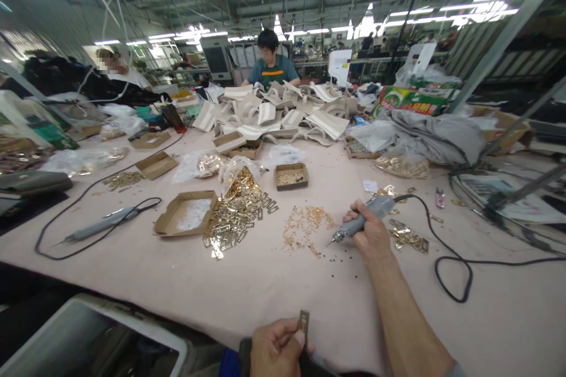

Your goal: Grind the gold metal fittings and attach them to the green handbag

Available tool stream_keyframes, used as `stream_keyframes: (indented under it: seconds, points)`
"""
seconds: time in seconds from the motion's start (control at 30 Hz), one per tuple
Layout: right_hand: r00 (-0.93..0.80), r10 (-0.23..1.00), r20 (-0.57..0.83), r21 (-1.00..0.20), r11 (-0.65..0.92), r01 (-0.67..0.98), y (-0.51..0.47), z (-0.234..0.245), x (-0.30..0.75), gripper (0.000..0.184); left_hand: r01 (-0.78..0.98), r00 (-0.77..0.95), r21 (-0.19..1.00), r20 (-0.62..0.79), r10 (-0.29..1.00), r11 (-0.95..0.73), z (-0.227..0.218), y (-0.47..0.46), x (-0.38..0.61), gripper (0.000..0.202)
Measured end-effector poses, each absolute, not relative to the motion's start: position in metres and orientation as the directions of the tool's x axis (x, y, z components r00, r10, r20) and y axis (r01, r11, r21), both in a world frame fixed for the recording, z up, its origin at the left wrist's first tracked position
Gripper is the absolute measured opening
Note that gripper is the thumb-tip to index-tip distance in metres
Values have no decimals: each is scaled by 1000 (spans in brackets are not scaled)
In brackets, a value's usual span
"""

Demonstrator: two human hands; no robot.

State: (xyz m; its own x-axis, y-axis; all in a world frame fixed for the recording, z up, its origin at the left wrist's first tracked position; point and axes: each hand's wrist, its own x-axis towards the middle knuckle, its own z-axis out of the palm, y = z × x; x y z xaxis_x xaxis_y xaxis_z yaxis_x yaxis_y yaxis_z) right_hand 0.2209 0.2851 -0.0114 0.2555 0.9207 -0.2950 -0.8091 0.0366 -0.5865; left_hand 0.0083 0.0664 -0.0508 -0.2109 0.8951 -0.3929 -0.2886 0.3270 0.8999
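Note:
My right hand (370, 234) is wrapped round a grey electric screwdriver (362, 219) whose tip points down-left at the pink table (247, 283), close to a scatter of small gold screws (305, 227). Its black cord (446, 259) loops away to the right. My left hand (276, 349) is low at the table's near edge, pinching a small flat gold buckle plate (303, 320) upright between thumb and fingers. A heap of the same gold buckle plates (236, 212) lies left of the screws.
A second grey screwdriver (104, 225) with cord lies at the left. Open cardboard boxes (186, 213) and another (290, 176) hold small parts. Bags of hardware, white leather pieces (283, 115) and grey cloth (437, 135) crowd the far side. Two people sit behind the table.

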Motion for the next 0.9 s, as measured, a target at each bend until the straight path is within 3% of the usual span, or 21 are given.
stream_keyframes:
  seconds: [0.17,0.4,0.7,0.9]
  points:
    - [172,964,-202,-585,22,-811,232,23,207,36,-262,-180,907,-380,907,328,-41,64,9,27]
    - [185,982,-37,-716,102,-690,155,66,166,33,-175,-193,927,-362,912,331,-48,60,9,26]
    - [194,976,103,-817,194,-543,133,56,139,23,-107,-194,925,-379,905,364,-38,58,8,27]
    - [220,969,109,-823,213,-526,131,53,133,25,-117,-197,935,-352,915,335,-34,57,8,22]
